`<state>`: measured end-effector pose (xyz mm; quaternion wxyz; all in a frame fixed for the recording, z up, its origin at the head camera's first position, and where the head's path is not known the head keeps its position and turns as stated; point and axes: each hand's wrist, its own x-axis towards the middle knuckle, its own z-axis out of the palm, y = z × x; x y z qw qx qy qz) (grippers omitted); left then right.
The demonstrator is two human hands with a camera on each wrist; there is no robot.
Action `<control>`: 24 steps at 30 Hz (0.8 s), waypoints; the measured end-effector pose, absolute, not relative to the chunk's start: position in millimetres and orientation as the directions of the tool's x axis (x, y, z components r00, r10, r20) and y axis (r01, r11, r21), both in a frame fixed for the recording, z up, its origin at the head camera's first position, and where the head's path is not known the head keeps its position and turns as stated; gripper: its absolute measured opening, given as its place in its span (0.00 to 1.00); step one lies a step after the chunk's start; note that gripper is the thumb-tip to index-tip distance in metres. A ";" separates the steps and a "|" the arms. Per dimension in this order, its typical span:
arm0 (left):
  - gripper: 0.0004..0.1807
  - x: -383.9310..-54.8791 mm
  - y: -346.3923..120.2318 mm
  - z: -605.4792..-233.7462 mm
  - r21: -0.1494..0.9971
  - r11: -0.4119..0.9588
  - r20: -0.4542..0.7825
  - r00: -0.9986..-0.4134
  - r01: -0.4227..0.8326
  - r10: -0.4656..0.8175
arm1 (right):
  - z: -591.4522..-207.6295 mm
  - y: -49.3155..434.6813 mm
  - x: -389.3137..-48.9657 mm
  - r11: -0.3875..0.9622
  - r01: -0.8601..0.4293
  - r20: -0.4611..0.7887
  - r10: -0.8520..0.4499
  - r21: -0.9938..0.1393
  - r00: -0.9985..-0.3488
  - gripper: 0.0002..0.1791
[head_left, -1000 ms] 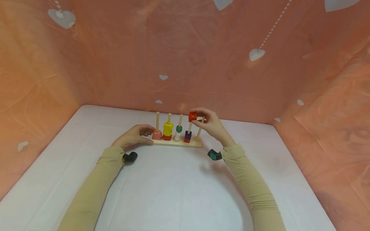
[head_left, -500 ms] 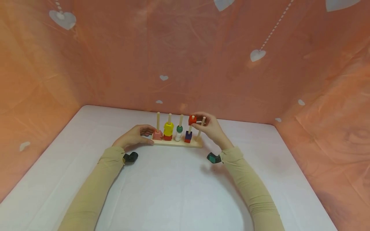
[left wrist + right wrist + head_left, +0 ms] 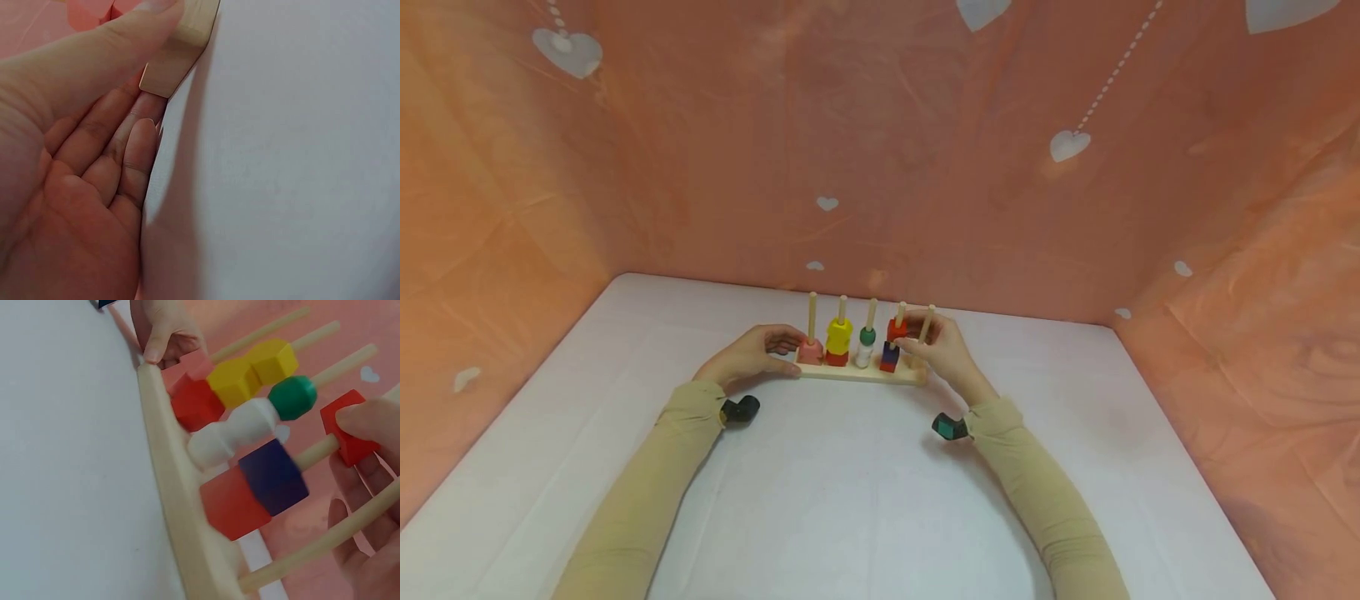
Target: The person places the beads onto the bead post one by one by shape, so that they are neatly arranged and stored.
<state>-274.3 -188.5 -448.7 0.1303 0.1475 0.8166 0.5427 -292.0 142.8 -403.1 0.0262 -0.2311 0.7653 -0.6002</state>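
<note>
A wooden peg stacker (image 3: 857, 376) stands on the white table with its row of upright pegs. At its left end, my left hand (image 3: 748, 350) grips the base, thumb in front and fingers around the end. My right hand (image 3: 943, 346) pinches a red block (image 3: 359, 453) threaded partway down the fourth peg. Below it on that peg sit a dark purple cube (image 3: 274, 478) and a red cube (image 3: 228, 503). The rightmost peg (image 3: 325, 540) is bare and passes in front of my right fingers in the right wrist view.
Other pegs carry a pink block (image 3: 809, 352), yellow blocks (image 3: 838, 335) over a red one, and a green bead (image 3: 867, 336) over white beads (image 3: 864, 357). Behind the table (image 3: 820, 492) hangs a pink-orange cloth (image 3: 880, 150) with white hearts.
My right hand has lowered the red block from the top of the fourth peg to partway down it. The left hand keeps its grip on the base.
</note>
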 end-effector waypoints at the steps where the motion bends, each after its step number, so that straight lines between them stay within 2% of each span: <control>1: 0.34 -274.4 -188.4 -449.1 0.925 0.368 -0.056 -0.923 0.096 0.381 | -401.9 142.3 -289.4 0.179 -0.325 0.237 -0.386 -0.929 -0.891 0.19; 12: 0.34 -273.5 -188.0 -447.7 0.923 0.369 -0.049 -0.923 0.104 0.383 | -391.8 137.2 -268.2 0.267 -0.280 0.169 -0.372 -0.922 -0.913 0.20; 24: 0.35 -271.1 -191.4 -446.1 0.926 0.365 -0.047 -0.929 0.098 0.368 | -422.8 139.4 -288.1 0.227 -0.297 0.196 -0.379 -0.928 -0.904 0.21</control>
